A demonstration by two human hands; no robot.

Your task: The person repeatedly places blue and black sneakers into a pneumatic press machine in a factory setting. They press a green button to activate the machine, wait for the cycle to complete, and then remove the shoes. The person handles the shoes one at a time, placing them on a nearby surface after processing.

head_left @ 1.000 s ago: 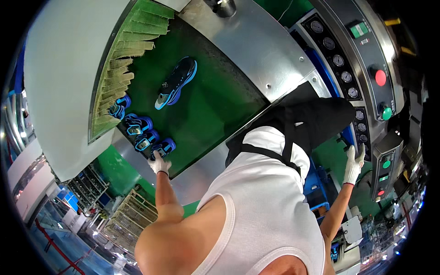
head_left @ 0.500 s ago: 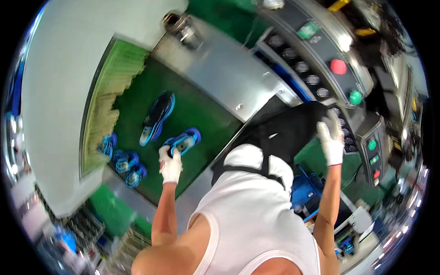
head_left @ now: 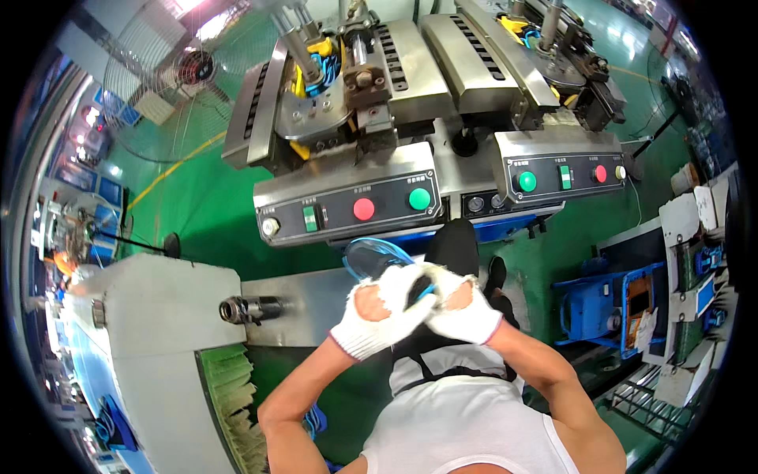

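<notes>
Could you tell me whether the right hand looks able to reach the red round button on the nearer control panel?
Probably yes: the right hand is below the red round button with open space between, though it grips the shoe.

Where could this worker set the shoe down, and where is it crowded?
Free: the bare metal ledge between the grey housing and the red-and-green button panel, beside the black roller. Crowded: the press heads above. Left hand and right hand both hold the blue shoe.

The gloved left hand [head_left: 377, 314] and right hand [head_left: 456, 304] cover most of the blue shoe [head_left: 375, 257]; only its eleven-o'clock end shows.
</notes>
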